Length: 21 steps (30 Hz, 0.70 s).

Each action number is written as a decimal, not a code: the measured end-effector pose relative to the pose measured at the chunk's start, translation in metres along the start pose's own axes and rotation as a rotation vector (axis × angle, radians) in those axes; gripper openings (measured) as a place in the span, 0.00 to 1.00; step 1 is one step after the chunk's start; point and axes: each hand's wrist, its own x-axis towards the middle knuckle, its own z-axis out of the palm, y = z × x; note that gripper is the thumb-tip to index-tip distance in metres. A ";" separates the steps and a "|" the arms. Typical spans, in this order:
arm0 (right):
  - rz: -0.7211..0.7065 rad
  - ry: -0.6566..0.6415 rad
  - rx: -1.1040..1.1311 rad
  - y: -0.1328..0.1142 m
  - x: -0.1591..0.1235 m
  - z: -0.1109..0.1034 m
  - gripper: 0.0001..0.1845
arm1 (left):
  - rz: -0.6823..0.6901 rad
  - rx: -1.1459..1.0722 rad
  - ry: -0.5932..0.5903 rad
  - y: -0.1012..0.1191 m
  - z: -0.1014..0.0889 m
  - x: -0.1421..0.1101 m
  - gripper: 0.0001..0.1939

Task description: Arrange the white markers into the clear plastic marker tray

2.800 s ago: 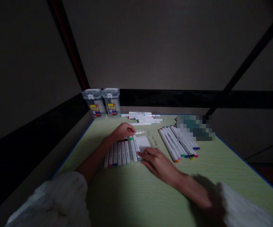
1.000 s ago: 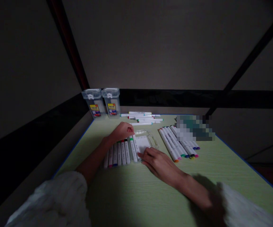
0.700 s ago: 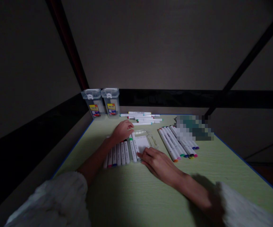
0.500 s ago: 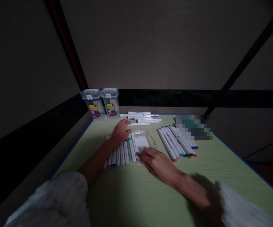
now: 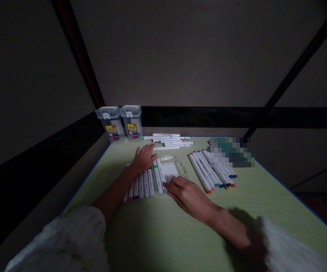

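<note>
My left hand (image 5: 144, 158) lies over the top of a row of white markers, fingers stretched out and holding nothing. Its fingertips reach the left end of a single white marker (image 5: 167, 148). A clear plastic case (image 5: 184, 170) lies open in front of me, with a white insert (image 5: 169, 172) inside. Two white markers stand side by side in it, one of them the green-banded marker (image 5: 157, 177). My right hand (image 5: 188, 194) rests on the case's near edge, fingers curled, a fingertip against the lower end of the marker beside the insert. Further white markers (image 5: 141, 185) fill the left side.
Several markers (image 5: 175, 140) lie loose at the back of the table (image 5: 152, 234). Another group of markers (image 5: 209, 172) with coloured ends lies at the right, beside a blurred green item (image 5: 231, 151). Two lidded plastic boxes (image 5: 113, 126) stand at the back left.
The fingers of my left hand have straightened slightly near the end of the single marker. My right hand and the case stay in place.
</note>
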 end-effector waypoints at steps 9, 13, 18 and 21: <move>0.005 0.015 0.032 0.000 0.000 0.000 0.15 | 0.013 -0.034 0.009 -0.005 0.002 0.004 0.22; 0.004 0.013 0.031 0.000 0.000 0.000 0.15 | 0.058 -0.088 0.047 -0.009 0.004 0.007 0.18; -0.004 0.028 0.034 0.001 -0.001 0.001 0.16 | 0.093 -0.197 0.112 -0.013 0.004 0.010 0.14; -0.007 0.030 0.032 0.001 -0.001 0.001 0.16 | 0.118 -0.235 0.114 -0.015 0.004 0.010 0.12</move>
